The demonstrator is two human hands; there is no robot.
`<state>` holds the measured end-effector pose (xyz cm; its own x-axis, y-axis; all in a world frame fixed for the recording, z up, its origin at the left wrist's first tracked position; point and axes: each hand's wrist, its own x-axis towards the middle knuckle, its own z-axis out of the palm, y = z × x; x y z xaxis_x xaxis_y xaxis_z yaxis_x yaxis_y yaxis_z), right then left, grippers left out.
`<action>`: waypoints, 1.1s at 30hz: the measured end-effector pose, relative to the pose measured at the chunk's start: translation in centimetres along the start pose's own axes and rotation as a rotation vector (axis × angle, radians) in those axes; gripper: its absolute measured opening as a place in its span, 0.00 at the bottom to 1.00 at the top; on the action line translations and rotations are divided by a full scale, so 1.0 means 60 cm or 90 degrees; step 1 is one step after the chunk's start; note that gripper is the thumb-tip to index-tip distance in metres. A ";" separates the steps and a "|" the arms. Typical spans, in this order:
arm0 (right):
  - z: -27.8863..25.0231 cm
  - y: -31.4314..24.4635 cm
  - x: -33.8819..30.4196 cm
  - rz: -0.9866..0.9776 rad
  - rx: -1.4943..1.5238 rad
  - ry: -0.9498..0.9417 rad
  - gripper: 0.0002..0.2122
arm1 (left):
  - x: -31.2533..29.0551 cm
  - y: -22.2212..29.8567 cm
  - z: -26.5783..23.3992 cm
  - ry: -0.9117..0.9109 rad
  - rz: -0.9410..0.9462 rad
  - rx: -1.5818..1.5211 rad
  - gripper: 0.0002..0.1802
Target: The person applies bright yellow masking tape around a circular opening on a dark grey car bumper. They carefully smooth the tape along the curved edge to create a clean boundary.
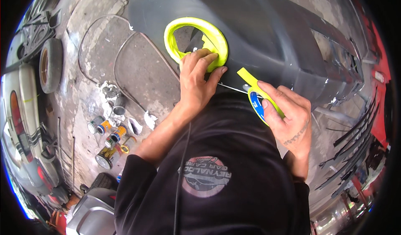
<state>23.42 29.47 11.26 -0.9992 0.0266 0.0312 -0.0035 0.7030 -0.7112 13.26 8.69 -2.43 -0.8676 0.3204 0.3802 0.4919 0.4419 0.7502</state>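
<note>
A large dark grey car bumper (259,30) lies in front of me, with an oval opening near its left end. Bright yellow masking tape (223,45) covers the rim of that opening, and a loose flap of it hangs inside. My left hand (198,76) is closed over the near side of the rim, fingers inside the opening and thumb outside, gripping the tape. Nearer to me on the right, my right hand (290,114) holds a roll of yellow masking tape (256,105) with a blue core. A short free end sticks out from the roll toward the bumper.
Several paint cans (106,156) stand on the concrete floor at the left, close to crumpled paper (110,94). A hose (119,53) loops across the floor beside the bumper. Farther left are a tyre (51,66) and car parts. Dark strips (355,151) lie at the right.
</note>
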 end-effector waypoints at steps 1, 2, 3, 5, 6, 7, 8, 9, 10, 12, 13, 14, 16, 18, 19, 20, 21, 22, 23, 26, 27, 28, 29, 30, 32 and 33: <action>0.002 -0.002 0.001 -0.013 -0.014 0.004 0.19 | -0.003 0.001 -0.001 0.001 -0.005 0.000 0.20; 0.004 -0.005 0.003 -0.025 -0.025 0.000 0.19 | -0.002 0.001 -0.005 0.003 -0.007 -0.028 0.20; 0.006 -0.009 0.006 -0.036 -0.037 -0.004 0.19 | 0.000 0.002 -0.013 0.005 -0.008 -0.056 0.19; 0.014 -0.013 0.014 -0.068 -0.063 -0.004 0.20 | 0.006 0.015 -0.033 -0.016 -0.101 -0.153 0.18; 0.020 -0.012 0.019 -0.087 -0.080 0.000 0.20 | 0.011 0.032 -0.047 -0.040 -0.192 -0.225 0.18; 0.025 -0.011 0.022 -0.106 -0.097 0.004 0.20 | 0.013 0.040 -0.055 -0.064 -0.283 -0.298 0.18; 0.029 -0.012 0.026 -0.111 -0.099 0.002 0.20 | 0.014 0.037 -0.058 -0.079 -0.366 -0.395 0.20; 0.033 -0.012 0.029 -0.117 -0.101 0.001 0.20 | 0.019 0.035 -0.063 -0.113 -0.394 -0.439 0.19; 0.036 -0.012 0.032 -0.122 -0.104 -0.001 0.20 | 0.027 0.033 -0.070 -0.147 -0.422 -0.484 0.19; 0.041 -0.015 0.039 -0.141 -0.109 -0.014 0.20 | 0.036 0.027 -0.075 -0.187 -0.468 -0.550 0.17; 0.043 -0.017 0.042 -0.150 -0.112 -0.021 0.21 | 0.037 0.021 -0.074 -0.203 -0.475 -0.543 0.16; 0.046 -0.017 0.045 -0.157 -0.120 -0.028 0.21 | 0.038 0.013 -0.074 -0.220 -0.480 -0.535 0.15; 0.051 -0.020 0.052 -0.171 -0.137 -0.043 0.21 | 0.040 0.002 -0.074 -0.227 -0.481 -0.536 0.13; 0.052 -0.027 0.057 -0.173 -0.148 -0.060 0.23 | 0.040 -0.005 -0.072 -0.205 -0.473 -0.555 0.10; 0.053 -0.031 0.058 -0.174 -0.154 -0.068 0.24 | 0.044 -0.007 -0.071 -0.156 -0.453 -0.510 0.09; 0.053 -0.034 0.058 -0.173 -0.173 -0.077 0.24 | 0.050 -0.009 -0.069 -0.109 -0.434 -0.465 0.08; 0.054 -0.038 0.056 -0.171 -0.193 -0.086 0.24 | 0.057 -0.014 -0.067 -0.062 -0.416 -0.420 0.07; 0.054 -0.041 0.055 -0.170 -0.212 -0.094 0.24 | 0.063 -0.028 -0.058 -0.009 -0.413 -0.420 0.05; 0.055 -0.047 0.053 -0.173 -0.235 -0.098 0.25 | 0.070 -0.038 -0.053 -0.002 -0.443 -0.442 0.04; 0.056 -0.066 0.048 -0.170 -0.279 -0.094 0.25 | 0.083 -0.050 -0.030 0.034 -0.506 -0.487 0.03; 0.057 -0.072 0.047 -0.161 -0.277 -0.085 0.25 | 0.086 -0.054 -0.026 0.045 -0.517 -0.499 0.04; 0.058 -0.075 0.047 -0.152 -0.275 -0.075 0.26 | 0.090 -0.057 -0.024 0.056 -0.527 -0.511 0.04; 0.058 -0.076 0.047 -0.153 -0.285 -0.074 0.25 | 0.094 -0.060 -0.023 0.064 -0.537 -0.523 0.04; 0.057 -0.077 0.047 -0.154 -0.296 -0.073 0.24 | 0.097 -0.066 -0.019 0.056 -0.545 -0.528 0.04; 0.058 -0.080 0.050 -0.157 -0.311 -0.074 0.23 | 0.099 -0.075 -0.013 0.020 -0.529 -0.507 0.05; 0.060 -0.083 0.054 -0.159 -0.316 -0.076 0.22 | 0.100 -0.078 -0.011 0.002 -0.521 -0.496 0.05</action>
<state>20.08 23.51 12.39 -0.9682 -0.2436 0.0569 -0.2498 0.9280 -0.2765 5.70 8.02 -3.31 -0.9090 0.1712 -0.3799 -0.4026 -0.1252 0.9068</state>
